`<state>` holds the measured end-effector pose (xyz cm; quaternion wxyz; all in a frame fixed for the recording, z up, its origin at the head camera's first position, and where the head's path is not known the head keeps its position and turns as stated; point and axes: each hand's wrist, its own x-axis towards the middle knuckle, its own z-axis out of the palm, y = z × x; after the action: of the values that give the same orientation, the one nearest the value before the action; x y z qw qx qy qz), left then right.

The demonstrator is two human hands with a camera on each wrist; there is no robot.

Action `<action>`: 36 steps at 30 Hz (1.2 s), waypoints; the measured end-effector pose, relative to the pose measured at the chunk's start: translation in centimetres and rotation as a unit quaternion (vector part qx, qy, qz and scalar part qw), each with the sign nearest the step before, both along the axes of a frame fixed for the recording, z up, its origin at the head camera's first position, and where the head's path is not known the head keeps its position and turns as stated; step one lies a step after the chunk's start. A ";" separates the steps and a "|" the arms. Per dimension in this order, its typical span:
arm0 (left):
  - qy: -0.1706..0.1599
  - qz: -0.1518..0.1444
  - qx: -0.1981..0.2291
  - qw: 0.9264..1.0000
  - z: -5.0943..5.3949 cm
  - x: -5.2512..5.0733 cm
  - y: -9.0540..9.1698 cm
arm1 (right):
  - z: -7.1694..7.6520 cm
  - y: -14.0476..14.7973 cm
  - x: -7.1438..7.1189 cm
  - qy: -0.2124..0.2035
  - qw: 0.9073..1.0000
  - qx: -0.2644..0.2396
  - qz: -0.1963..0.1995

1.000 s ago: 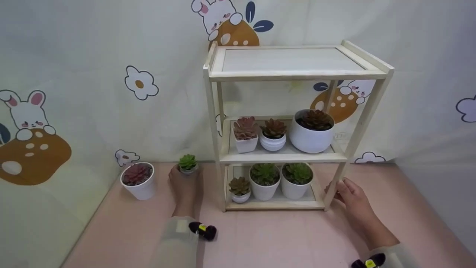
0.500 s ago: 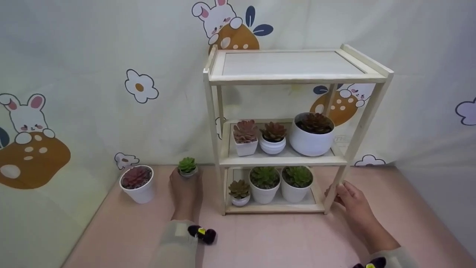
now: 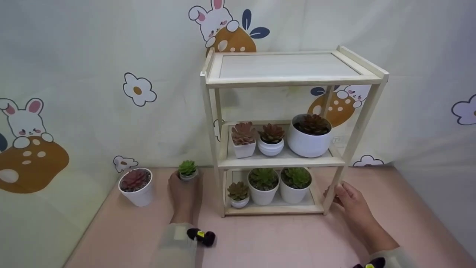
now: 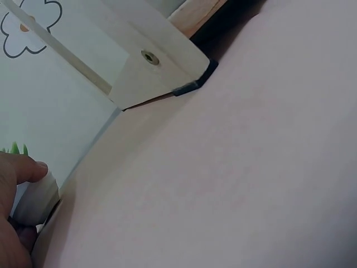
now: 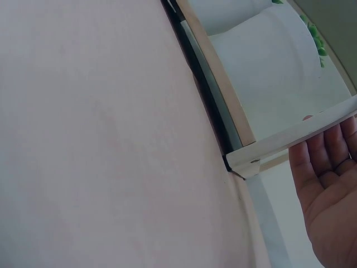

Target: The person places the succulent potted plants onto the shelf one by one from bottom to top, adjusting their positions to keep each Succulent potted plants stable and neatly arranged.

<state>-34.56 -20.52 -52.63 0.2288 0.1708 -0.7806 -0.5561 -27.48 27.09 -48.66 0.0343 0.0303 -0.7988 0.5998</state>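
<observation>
My left hand (image 3: 185, 193) grips a small potted succulent (image 3: 187, 168) with green leaves, left of the wooden shelf rack (image 3: 293, 82). The left wrist view shows a finger lying over the pale pot (image 4: 40, 200), whose base is at the pink tabletop. At the rack's right front leg, my right hand (image 3: 353, 203) holds on, its fingers reaching behind the post; their tips show past its inner side in the right wrist view. Three potted succulents stand on the middle shelf (image 3: 282, 162), one in a large white pot (image 3: 309, 141). Three more fill the bottom shelf (image 3: 275, 210).
A reddish succulent in a white pot (image 3: 137, 191) stands on the pink tabletop (image 3: 275, 242) at the left. Behind the rack hangs a pale cloth (image 3: 171, 111) printed with rabbits and flowers. The rack's top board (image 3: 290, 67) bears nothing.
The whole scene sits slightly lower in the head view, as the camera has tilted a little. Both hands keep their places on the succulent pot and the rack leg.
</observation>
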 end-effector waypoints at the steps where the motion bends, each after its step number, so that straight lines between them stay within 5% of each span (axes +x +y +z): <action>1: 0.000 -0.003 0.003 1.000 0.0 0.1 0.0 | 0.0 0.0 0.0 0.001 1.000 0.001 0.001; 25: -0.004 0.003 -0.002 1.000 0.2 1.3 0.5 | -0.1 0.1 0.0 -0.007 1.000 -0.004 0.002; 36: 0.040 0.005 0.022 0.999 1.3 1.6 0.8 | -0.2 0.4 -0.2 -0.027 1.000 0.002 0.007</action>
<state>-32.93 -19.70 -51.32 0.2589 0.1574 -0.7574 -0.5784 -27.66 27.45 -48.86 0.0088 0.0201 -0.8004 0.5991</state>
